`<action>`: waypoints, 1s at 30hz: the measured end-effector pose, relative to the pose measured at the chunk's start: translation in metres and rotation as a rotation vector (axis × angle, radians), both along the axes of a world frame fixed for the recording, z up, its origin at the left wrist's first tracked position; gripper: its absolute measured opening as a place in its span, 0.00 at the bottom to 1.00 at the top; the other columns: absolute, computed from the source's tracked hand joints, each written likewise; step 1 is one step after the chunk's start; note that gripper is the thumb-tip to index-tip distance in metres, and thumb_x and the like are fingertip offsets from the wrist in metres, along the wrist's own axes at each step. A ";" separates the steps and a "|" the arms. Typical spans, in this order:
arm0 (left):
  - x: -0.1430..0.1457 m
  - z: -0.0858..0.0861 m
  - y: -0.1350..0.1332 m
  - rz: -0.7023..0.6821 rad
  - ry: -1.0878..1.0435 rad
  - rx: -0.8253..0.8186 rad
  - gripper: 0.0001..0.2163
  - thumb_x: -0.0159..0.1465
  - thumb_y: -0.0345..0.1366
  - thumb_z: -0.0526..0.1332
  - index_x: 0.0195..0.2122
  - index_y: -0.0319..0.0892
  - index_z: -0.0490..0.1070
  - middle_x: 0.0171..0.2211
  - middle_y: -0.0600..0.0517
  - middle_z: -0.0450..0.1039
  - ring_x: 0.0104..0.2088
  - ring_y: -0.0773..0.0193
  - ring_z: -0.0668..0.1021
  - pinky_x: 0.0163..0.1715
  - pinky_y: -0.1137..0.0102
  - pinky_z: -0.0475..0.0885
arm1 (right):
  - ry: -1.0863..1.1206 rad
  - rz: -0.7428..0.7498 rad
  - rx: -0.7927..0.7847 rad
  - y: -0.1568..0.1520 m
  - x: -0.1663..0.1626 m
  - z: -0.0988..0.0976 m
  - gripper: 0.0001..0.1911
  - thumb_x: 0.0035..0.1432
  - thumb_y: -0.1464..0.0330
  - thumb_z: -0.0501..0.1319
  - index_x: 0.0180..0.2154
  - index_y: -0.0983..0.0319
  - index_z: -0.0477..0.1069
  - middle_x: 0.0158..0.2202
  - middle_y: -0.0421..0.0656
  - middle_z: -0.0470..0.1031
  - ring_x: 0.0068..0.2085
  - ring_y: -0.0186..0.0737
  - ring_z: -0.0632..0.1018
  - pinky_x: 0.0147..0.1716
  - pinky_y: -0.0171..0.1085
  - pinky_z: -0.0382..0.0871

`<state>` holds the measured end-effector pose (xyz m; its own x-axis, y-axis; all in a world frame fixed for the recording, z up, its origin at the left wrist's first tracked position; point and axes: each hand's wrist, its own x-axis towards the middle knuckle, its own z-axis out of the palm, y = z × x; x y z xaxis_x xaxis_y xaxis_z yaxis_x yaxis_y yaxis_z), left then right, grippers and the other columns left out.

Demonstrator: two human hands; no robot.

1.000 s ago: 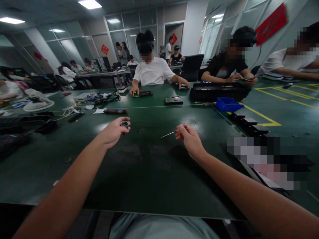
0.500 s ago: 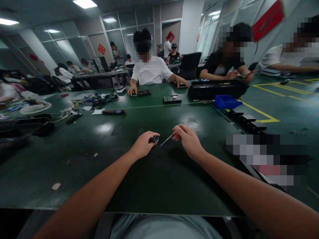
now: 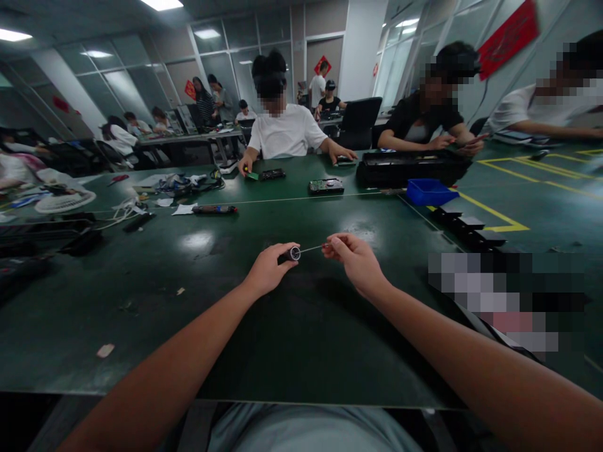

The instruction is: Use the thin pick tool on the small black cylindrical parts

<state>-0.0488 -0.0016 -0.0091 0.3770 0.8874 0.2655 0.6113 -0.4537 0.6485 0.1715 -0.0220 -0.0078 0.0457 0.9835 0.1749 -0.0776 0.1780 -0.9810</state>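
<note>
My left hand (image 3: 269, 269) is closed around a small dark cylinder (image 3: 294, 253), whose round, silver-rimmed end faces right. My right hand (image 3: 355, 262) pinches a thin metal rod with a reddish grip, which looks like a small screwdriver (image 3: 311, 248). Its slim shaft points left, and the tip meets the open end of the cylinder; how far it goes in I cannot tell. Both hands are just above the green tabletop (image 3: 301, 339). The fingers hide most of the cylinder and the rod's handle.
Ahead lie a hard drive (image 3: 326, 186), a dark pen-like tool (image 3: 215, 209) and a blue bin (image 3: 431, 191) beside a long black case (image 3: 414, 168). Black pieces (image 3: 466, 227) line the right. Cables (image 3: 127, 212) lie left. A person in white (image 3: 288, 132) sits opposite.
The cylinder has turned its end more toward me and risen slightly. The rod has swung from slanting downward to nearly level, its tip now at the cylinder's end.
</note>
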 end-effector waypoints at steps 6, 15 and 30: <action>0.000 0.003 -0.001 -0.001 0.015 0.000 0.18 0.63 0.31 0.64 0.55 0.47 0.73 0.51 0.49 0.76 0.53 0.56 0.75 0.57 0.58 0.65 | -0.113 -0.071 0.044 -0.003 -0.001 0.004 0.14 0.60 0.56 0.61 0.38 0.60 0.71 0.35 0.45 0.79 0.37 0.42 0.79 0.41 0.44 0.74; -0.003 0.003 -0.001 -0.028 0.106 0.056 0.17 0.63 0.34 0.65 0.54 0.48 0.74 0.51 0.49 0.77 0.51 0.53 0.75 0.58 0.53 0.63 | -0.615 -0.164 -0.037 -0.012 0.004 0.015 0.30 0.62 0.44 0.54 0.19 0.59 0.68 0.15 0.39 0.67 0.18 0.35 0.68 0.21 0.38 0.58; -0.010 0.004 0.005 0.022 0.118 0.116 0.18 0.63 0.33 0.66 0.55 0.47 0.73 0.52 0.49 0.76 0.52 0.55 0.75 0.56 0.58 0.64 | -0.575 -0.011 0.032 -0.009 0.001 0.009 0.12 0.61 0.57 0.61 0.35 0.59 0.74 0.26 0.41 0.78 0.27 0.40 0.77 0.30 0.40 0.66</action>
